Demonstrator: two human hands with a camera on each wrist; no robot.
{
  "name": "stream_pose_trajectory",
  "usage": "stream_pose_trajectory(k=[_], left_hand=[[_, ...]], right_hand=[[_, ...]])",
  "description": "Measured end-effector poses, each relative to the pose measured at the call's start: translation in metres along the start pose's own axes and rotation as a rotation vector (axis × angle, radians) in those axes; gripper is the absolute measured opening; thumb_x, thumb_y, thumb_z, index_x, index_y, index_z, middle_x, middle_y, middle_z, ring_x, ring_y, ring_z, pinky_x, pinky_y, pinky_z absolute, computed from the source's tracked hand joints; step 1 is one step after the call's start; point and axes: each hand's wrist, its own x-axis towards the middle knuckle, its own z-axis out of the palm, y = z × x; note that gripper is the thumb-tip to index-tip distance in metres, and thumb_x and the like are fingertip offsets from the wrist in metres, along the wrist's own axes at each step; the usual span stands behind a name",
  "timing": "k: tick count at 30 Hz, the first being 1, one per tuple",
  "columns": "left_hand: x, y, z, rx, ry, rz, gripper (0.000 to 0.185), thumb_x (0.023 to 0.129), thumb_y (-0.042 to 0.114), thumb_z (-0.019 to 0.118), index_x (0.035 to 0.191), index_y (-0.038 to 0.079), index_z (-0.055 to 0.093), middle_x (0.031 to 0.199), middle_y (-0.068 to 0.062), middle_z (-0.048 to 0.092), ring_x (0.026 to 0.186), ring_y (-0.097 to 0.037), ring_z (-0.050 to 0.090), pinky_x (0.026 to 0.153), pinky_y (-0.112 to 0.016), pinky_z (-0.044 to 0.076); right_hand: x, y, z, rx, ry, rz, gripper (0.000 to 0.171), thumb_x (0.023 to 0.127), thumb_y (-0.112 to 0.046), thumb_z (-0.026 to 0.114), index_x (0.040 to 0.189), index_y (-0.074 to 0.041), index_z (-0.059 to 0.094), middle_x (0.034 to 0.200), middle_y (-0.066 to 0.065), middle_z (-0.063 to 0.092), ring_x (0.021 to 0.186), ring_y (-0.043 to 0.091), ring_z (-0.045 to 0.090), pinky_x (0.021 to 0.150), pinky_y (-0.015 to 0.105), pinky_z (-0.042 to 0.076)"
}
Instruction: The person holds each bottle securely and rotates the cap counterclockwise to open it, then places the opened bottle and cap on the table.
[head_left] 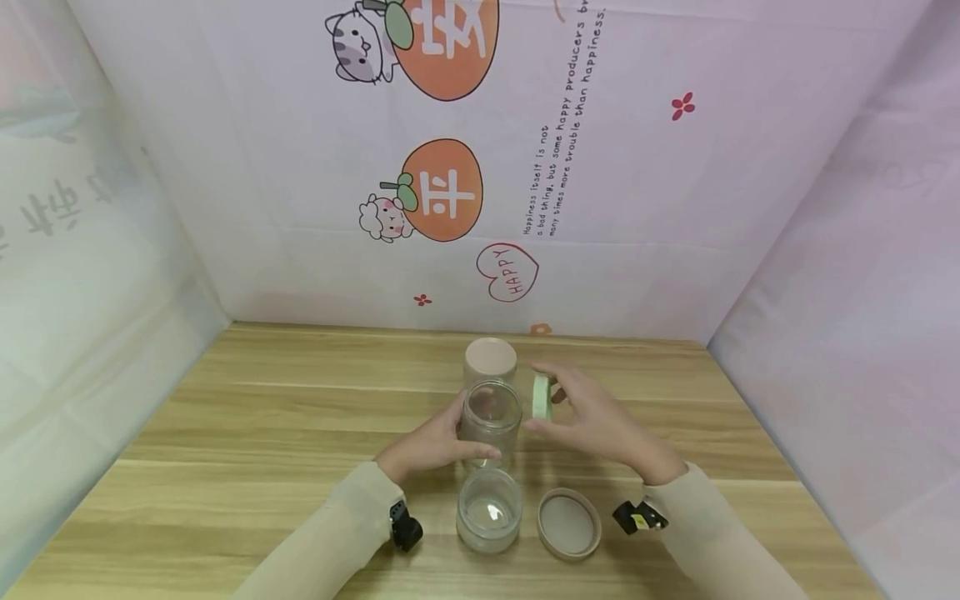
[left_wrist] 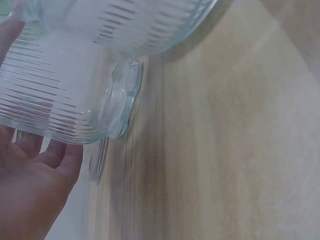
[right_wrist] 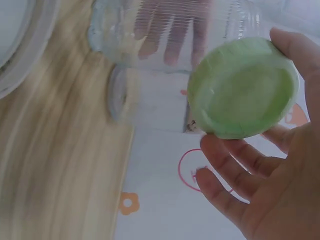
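Left hand point(head_left: 429, 446) wraps the open middle jar point(head_left: 491, 421) at table centre. Right hand point(head_left: 596, 417) pinches the green lid point(head_left: 541, 397) on edge at the jar's 2 o'clock. Lid off, not seated. At 12 o'clock, pink-lidded jar point(head_left: 490, 363); at 6, open jar point(head_left: 489, 509), pink lid point(head_left: 569, 522) beside.

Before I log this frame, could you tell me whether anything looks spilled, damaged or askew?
Nothing stands out. The left hand holds an open glass jar, the right hand a green lid; no spills or cracks show.
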Motion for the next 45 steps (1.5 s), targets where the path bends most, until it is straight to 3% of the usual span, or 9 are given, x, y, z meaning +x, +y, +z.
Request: stream_pose_trajectory(k=[5,13,19,28,35,45], left_hand=[[0.000,0.000,0.001,0.002,0.002,-0.004,0.095,0.084,0.026,0.084,0.155,0.035,0.022,0.151,-0.001,0.043,0.139,-0.021,0.041,0.116,-0.050,0.027],[0.001,0.000,0.001,0.000,0.012,-0.019,0.094,0.083,0.028,0.085,0.154,0.036,0.023,0.151,-0.003,0.043,0.138,-0.021,0.041,0.116,-0.050,0.026],[0.001,0.002,0.000,-0.015,0.004,-0.002,0.092,0.084,0.024,0.084,0.154,0.034,0.025,0.152,-0.007,0.043,0.139,-0.023,0.040,0.117,-0.049,0.025],[0.000,0.001,0.001,-0.004,0.013,-0.003,0.094,0.083,0.023,0.085,0.154,0.034,0.024,0.151,-0.003,0.043,0.138,-0.020,0.041,0.116,-0.046,0.028],[0.000,0.000,0.001,0.000,0.015,-0.004,0.093,0.083,0.023,0.085,0.154,0.033,0.024,0.152,-0.003,0.042,0.137,-0.020,0.042,0.115,-0.044,0.030],[0.000,0.003,0.002,0.001,0.014,-0.014,0.092,0.083,0.024,0.084,0.154,0.031,0.026,0.152,-0.004,0.042,0.139,-0.022,0.041,0.116,-0.046,0.028]], right_hand=[[-0.006,0.008,0.002,0.049,-0.060,0.046,0.090,0.083,-0.041,0.083,0.152,-0.009,0.037,0.136,0.008,0.051,0.104,0.021,0.058,0.089,0.042,0.051],[-0.013,0.020,0.005,0.022,-0.105,0.083,0.092,0.080,-0.060,0.077,0.149,-0.010,0.043,0.138,0.012,0.050,0.123,0.030,0.051,0.099,0.053,0.047],[-0.016,0.029,0.010,0.057,-0.120,0.083,0.092,0.079,-0.056,0.080,0.148,-0.006,0.045,0.136,0.012,0.051,0.118,0.028,0.054,0.098,0.052,0.049],[-0.021,0.045,0.021,0.087,-0.150,0.082,0.094,0.078,-0.054,0.082,0.145,-0.002,0.044,0.127,0.007,0.055,0.112,0.022,0.057,0.097,0.045,0.050],[-0.025,0.053,0.029,0.128,-0.150,0.093,0.093,0.077,-0.052,0.083,0.145,-0.002,0.043,0.125,0.006,0.056,0.106,0.018,0.057,0.091,0.043,0.050],[-0.032,0.066,0.040,0.147,-0.155,0.092,0.091,0.079,-0.051,0.082,0.146,-0.005,0.043,0.125,0.008,0.054,0.109,0.021,0.053,0.093,0.046,0.047]])
